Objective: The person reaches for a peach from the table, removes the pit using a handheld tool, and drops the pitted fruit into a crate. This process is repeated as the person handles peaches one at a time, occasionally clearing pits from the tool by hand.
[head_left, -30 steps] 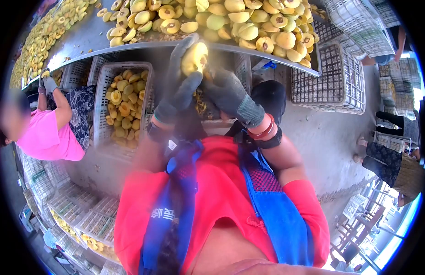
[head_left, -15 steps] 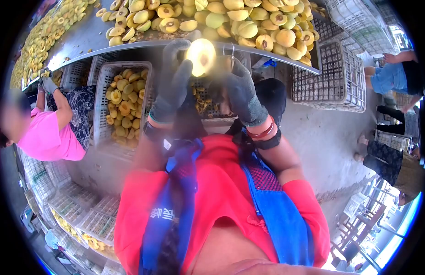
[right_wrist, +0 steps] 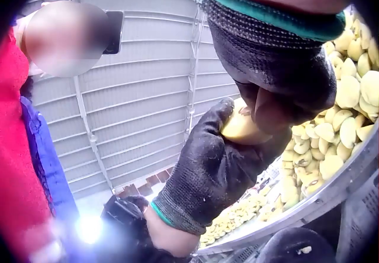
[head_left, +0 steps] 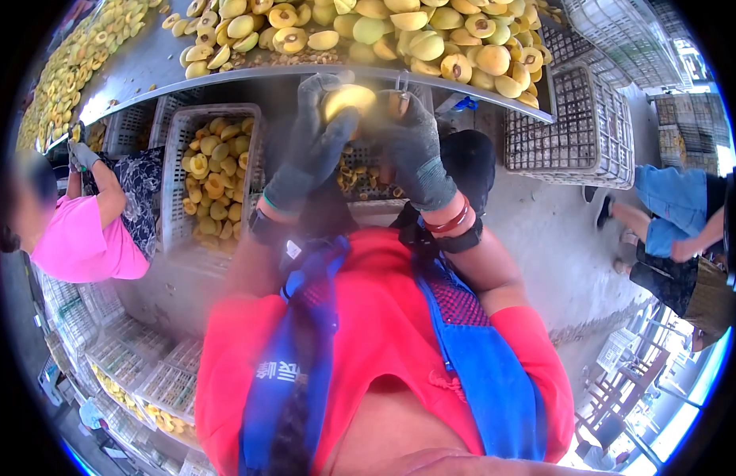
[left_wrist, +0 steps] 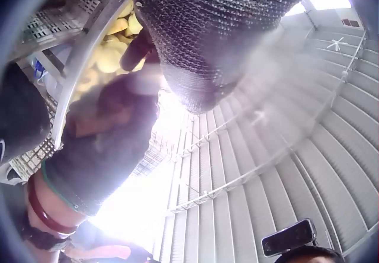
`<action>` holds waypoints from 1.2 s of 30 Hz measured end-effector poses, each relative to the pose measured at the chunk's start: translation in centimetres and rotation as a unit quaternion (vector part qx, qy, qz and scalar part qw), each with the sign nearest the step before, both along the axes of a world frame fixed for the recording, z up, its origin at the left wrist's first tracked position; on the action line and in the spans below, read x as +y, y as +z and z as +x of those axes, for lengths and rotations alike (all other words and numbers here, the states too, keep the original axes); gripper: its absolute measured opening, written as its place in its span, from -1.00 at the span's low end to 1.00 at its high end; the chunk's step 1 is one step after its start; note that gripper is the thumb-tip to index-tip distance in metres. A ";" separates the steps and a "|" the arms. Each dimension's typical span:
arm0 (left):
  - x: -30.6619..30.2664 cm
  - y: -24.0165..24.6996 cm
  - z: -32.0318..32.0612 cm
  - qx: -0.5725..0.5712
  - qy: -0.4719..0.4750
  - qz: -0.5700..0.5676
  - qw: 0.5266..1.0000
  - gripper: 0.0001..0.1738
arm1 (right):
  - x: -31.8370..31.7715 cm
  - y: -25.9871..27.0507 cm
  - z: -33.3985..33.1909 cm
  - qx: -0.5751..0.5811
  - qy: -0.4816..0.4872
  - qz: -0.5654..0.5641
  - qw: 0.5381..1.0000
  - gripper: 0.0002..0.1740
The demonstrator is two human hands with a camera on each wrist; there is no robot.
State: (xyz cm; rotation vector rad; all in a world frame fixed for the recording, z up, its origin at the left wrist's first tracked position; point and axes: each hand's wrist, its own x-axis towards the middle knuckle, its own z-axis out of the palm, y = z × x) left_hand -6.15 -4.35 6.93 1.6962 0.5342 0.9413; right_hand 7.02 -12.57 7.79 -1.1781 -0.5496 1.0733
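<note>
My gloved left hand [head_left: 314, 147] holds a yellow peach half [head_left: 350, 101] between thumb and fingers, in front of the metal table edge. Beside it, to the right, my gloved right hand [head_left: 413, 147] grips a small tool [head_left: 402, 82] with a thin metal tip; its lower part is hidden in the fist. In the right wrist view the peach half [right_wrist: 241, 127] sits in the left hand [right_wrist: 207, 162], with the right hand [right_wrist: 272, 73] close over it. The left wrist view shows both gloves, with the fruit hidden behind them.
Peach halves [head_left: 427, 45] are heaped on the metal table [head_left: 158, 59]. A crate of peach halves [head_left: 217, 178] stands at left, and a crate with scraps [head_left: 360, 186] below my hands. Empty crates [head_left: 570, 127] stand right. A person in pink [head_left: 90, 238] works at left; others are at right.
The peach half was upright, then faced the camera, and now lies tilted sideways in the left hand. My right hand moved off the fruit and turned upright. A passer-by walked in at right.
</note>
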 end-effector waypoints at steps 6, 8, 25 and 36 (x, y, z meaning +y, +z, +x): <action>-0.9 -1.1 0.9 -0.045 0.057 0.087 0.994 -0.55 | -0.3 0.6 0.5 -0.056 0.029 0.049 0.997 -0.71; -0.9 -1.0 0.9 0.008 0.081 0.144 0.986 -0.52 | 0.1 0.4 0.5 -0.073 0.011 0.069 0.995 -0.70; -0.6 1.2 0.9 -0.117 0.174 -0.133 0.969 -0.56 | -0.8 1.8 -0.8 -0.319 -0.049 0.002 0.947 -0.71; -1.4 0.1 0.7 -0.039 0.117 0.015 0.992 -0.58 | 1.0 1.3 -0.3 -0.309 -0.066 0.006 0.949 -0.62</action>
